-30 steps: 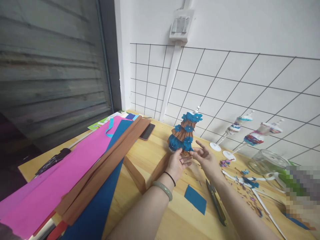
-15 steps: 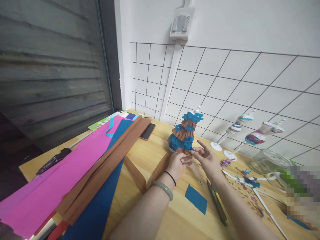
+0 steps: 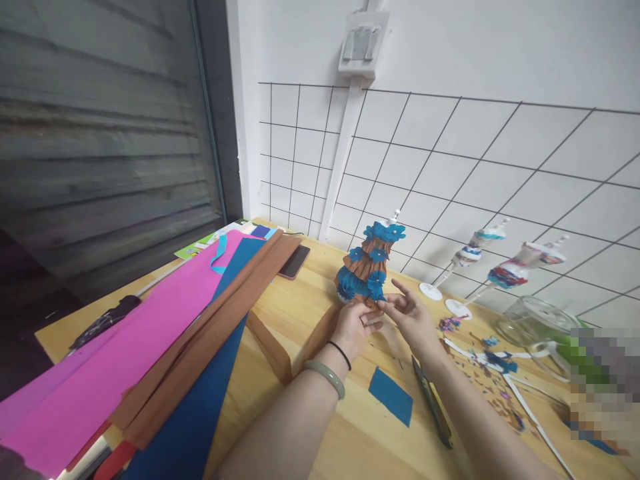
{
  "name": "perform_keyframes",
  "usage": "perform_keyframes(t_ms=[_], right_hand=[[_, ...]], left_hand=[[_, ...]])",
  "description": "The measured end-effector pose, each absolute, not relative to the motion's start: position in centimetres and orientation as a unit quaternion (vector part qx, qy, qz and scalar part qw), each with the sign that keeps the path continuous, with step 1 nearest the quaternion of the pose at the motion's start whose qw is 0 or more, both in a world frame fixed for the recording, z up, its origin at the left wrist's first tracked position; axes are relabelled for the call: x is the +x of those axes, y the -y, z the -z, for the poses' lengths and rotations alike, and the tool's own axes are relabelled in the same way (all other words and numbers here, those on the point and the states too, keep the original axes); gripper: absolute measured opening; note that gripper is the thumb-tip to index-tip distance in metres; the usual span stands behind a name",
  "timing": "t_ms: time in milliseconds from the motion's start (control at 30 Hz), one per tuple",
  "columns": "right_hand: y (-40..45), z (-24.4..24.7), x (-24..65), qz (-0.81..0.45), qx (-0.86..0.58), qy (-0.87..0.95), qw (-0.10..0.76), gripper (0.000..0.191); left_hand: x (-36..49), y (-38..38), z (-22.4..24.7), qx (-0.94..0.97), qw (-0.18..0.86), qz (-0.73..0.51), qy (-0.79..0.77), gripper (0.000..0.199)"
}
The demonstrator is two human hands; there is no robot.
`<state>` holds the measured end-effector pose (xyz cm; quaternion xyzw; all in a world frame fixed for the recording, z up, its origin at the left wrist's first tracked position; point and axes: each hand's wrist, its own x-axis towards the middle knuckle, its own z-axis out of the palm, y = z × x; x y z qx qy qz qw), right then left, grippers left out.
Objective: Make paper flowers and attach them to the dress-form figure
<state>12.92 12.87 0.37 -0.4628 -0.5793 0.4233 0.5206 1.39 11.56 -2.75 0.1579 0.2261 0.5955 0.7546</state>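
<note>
A small mannequin in a crepe paper dress (image 3: 373,263), with blue and brown pleated tiers and blue paper flowers, stands on the table in front of me. My left hand (image 3: 355,328) is at its lower front, fingers curled against the brown paper at the hem. With thumb and forefinger, my right hand (image 3: 413,320) pinches the hem's right side below a blue flower; its other fingers spread outward. A blue crepe paper rectangle (image 3: 391,396) lies between my forearms. Beside it rests a pair of scissors (image 3: 431,403), partly behind my right forearm.
Long pink (image 3: 150,353), brown (image 3: 210,327) and blue crepe paper sheets (image 3: 200,400) cover the left side. A phone (image 3: 293,262) lies behind them. Two mannequins on stands (image 3: 467,257) (image 3: 525,263), a clear jar (image 3: 530,323) and paper scraps (image 3: 493,383) occupy the right. A wire grid lines the wall.
The view has shifted very slightly. Both hands stay at the dress hem, with hardly any visible movement.
</note>
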Motion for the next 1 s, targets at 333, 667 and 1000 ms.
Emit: perform_keyframes(t_ms=[333, 667, 1000], right_hand=[[-12.4, -0.8, 12.5, -0.417, -0.479, 0.571, 0.521, 0.075], [-12.1, -0.8, 12.3, -0.447, -0.474, 0.56, 0.511, 0.072], [-11.9, -0.8, 12.7, -0.461, -0.469, 0.556, 0.508, 0.07]], left_hand=[[1.4, -11.3, 2.7, 0.194, 0.745, -0.601, -0.215, 0.023], [1.6, -11.2, 2.7, 0.196, 0.728, -0.619, -0.222, 0.026], [1.6, -11.2, 2.6, 0.19, 0.731, -0.617, -0.219, 0.027]])
